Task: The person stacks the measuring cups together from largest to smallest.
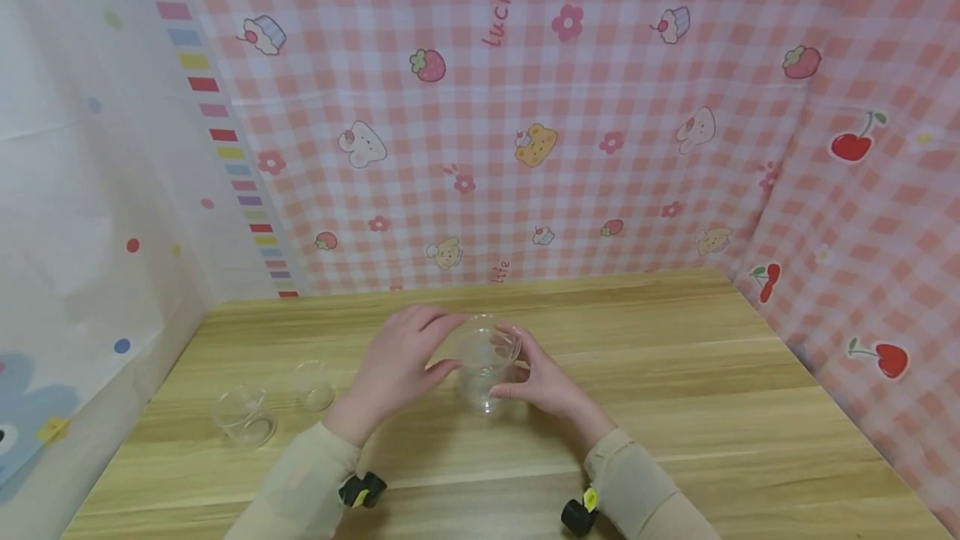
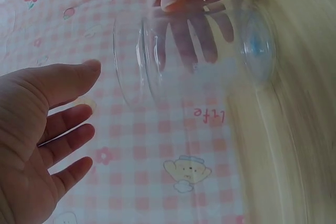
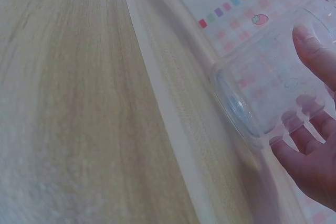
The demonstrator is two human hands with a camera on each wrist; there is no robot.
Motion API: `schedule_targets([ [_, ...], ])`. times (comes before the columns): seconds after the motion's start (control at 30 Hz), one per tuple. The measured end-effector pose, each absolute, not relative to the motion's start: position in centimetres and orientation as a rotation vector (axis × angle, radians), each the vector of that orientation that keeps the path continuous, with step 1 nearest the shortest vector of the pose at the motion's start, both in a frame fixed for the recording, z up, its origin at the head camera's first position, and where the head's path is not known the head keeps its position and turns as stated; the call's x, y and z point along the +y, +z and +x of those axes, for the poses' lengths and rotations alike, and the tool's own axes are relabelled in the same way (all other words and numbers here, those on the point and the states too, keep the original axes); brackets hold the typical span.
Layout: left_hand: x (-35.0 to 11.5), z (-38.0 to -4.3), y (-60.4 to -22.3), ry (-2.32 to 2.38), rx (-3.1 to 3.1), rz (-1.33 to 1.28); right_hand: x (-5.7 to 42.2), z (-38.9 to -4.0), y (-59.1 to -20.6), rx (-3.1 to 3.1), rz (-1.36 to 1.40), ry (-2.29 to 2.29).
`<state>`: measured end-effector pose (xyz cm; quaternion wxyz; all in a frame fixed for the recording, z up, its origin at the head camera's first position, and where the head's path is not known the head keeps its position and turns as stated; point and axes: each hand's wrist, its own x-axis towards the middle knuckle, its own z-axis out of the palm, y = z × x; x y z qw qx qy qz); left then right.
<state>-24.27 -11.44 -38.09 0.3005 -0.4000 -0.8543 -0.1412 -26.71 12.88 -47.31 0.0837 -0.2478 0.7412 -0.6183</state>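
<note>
Two clear cups (image 1: 480,377), one nested in the other, stand at mid-table with their rims up. My right hand (image 1: 551,382) grips them from the right side, thumb on the near wall and fingers on the far wall. In the left wrist view, two rims show close together at the open end of the stacked cups (image 2: 181,90). My left hand (image 1: 397,352) is raised at the left of the upper rim. Its thumb and fingers are spread, with a gap between them and the cups in the left wrist view.
Two more clear cups stand on the left of the wooden table (image 1: 720,407): a nearer cup (image 1: 246,419) and a farther cup (image 1: 313,394) by my left wrist. A pink checked cloth (image 1: 480,115) hangs behind the table and on the right.
</note>
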Motion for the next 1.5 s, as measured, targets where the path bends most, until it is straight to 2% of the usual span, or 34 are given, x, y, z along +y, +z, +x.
schedule_targets([
  [1.5,-20.0,-22.5,-39.3,-0.301,-2.429,-0.804,12.9,-26.9,-47.6,2.235,-0.685,-1.803],
])
